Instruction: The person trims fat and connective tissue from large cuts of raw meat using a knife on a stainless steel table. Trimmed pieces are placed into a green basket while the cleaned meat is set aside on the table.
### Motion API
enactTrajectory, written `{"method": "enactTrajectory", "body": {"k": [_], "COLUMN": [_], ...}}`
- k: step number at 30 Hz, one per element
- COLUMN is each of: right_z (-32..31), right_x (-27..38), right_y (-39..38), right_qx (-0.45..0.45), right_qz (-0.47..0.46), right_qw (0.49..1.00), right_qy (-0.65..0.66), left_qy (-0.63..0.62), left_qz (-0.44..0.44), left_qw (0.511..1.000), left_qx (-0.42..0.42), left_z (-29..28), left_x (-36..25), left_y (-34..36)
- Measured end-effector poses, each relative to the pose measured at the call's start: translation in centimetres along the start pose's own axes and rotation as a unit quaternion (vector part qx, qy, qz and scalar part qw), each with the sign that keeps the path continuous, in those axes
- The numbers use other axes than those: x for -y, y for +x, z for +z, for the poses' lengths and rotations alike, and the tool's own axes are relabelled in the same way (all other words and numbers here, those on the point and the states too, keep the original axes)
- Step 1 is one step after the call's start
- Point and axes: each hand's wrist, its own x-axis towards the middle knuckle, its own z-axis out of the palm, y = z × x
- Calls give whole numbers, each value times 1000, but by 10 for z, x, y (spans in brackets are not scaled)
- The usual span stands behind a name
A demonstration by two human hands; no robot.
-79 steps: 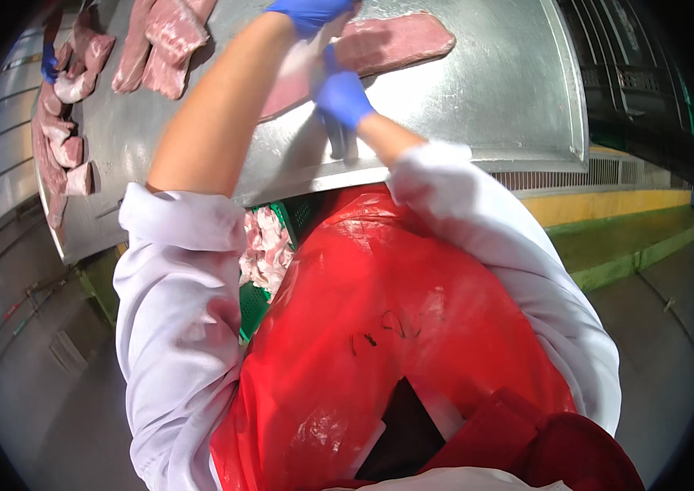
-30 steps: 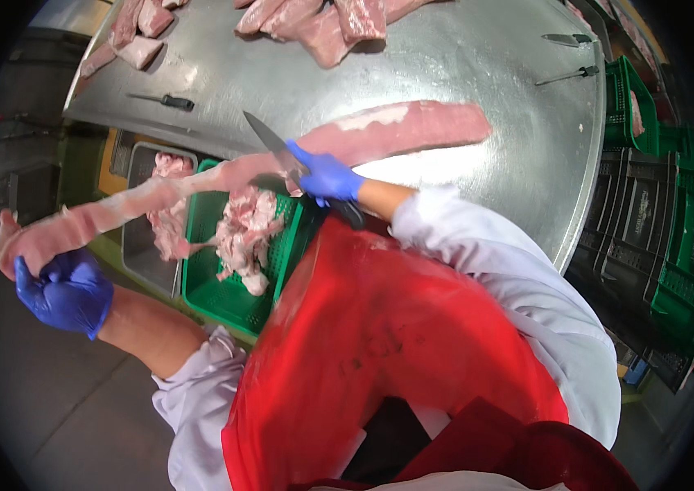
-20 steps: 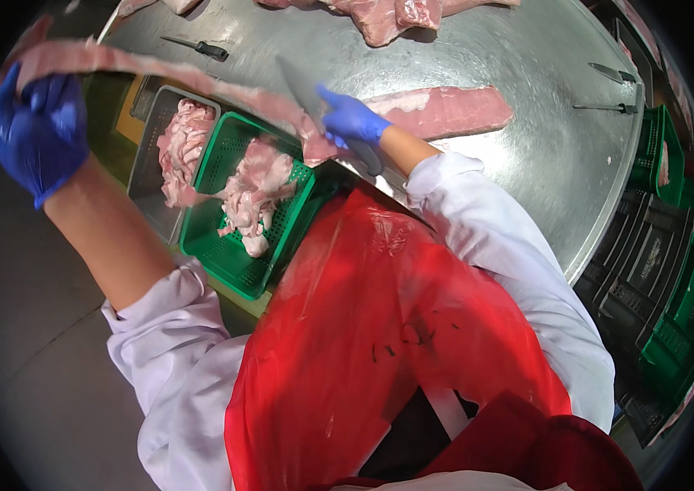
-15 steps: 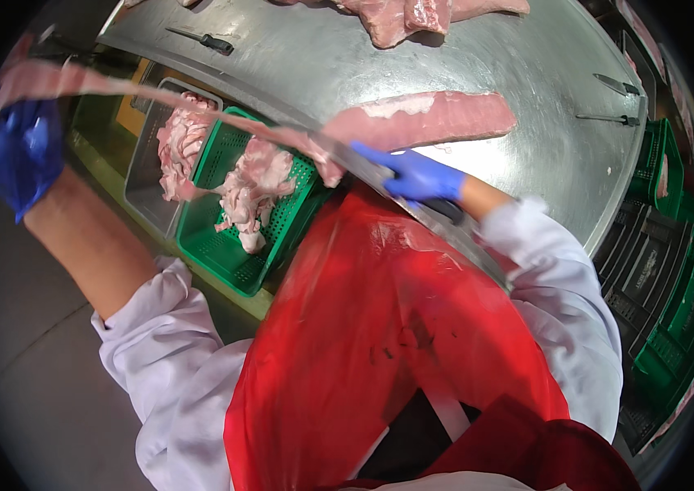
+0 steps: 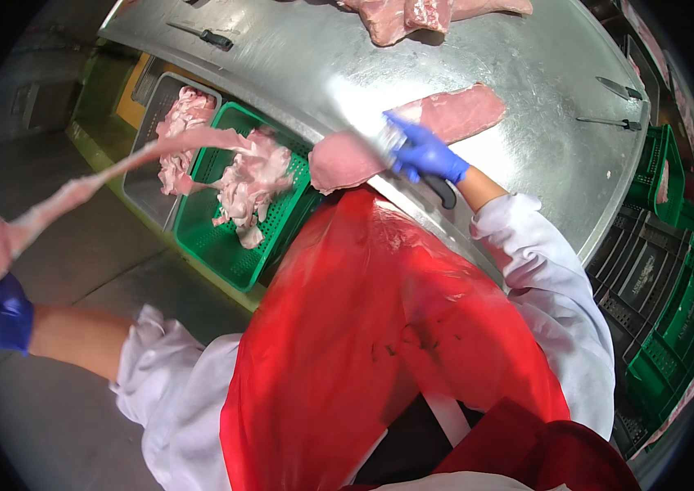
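Note:
At the far left my left hand [image 5: 1, 317], in a blue glove, is closed on one end of a long pale-pink strip of meat [image 5: 101, 176]. The strip stretches through the air, its other end over the green perforated basket [image 5: 216, 260]. My gloved right hand [image 5: 429, 154] grips a knife [image 5: 443, 193] by its dark handle. The blade is blurred and partly hidden by glare. Beneath that hand a long pink piece of boneless meat [image 5: 463, 114] lies on the steel table [image 5: 527, 164], its near end overhanging the table's edge. Meat trimmings [image 5: 253, 176] lie in the basket.
Beside the basket stands a grey tub [image 5: 135, 176] with more trimmings. Larger meat cuts [image 5: 392, 24] lie at the table's far side. One dark-handled tool [image 5: 214, 39] rests at upper left, a knife [image 5: 619, 88] at the right. Stacked crates [image 5: 646, 262] stand right of the table.
My left hand has swung down and outward with the strip, whose other end has left the table edge. My right hand has shifted slightly, still holding the knife.

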Motion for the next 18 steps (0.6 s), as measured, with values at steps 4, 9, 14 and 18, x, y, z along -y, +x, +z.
{"method": "enactTrajectory", "body": {"k": [4,9,14,18], "right_z": [-64,-56,-65,-79], "right_x": [-57,-49,-62,-59], "right_y": [25,16,9,-15], "right_qx": [-362,-475,-495,-538], "right_qz": [-40,24,28,31], "right_qw": [929,870,851,829], "right_qy": [62,-129,-176,-149], "left_qy": [112,428,201,264], "left_qz": [-292,-206,-39,16], "left_qw": [936,869,811,727], "left_qx": [-162,139,547,634], "left_z": [-6,184,463,560], "left_x": [78,199,177,179], "left_y": [-95,-193,-227,-234]}}
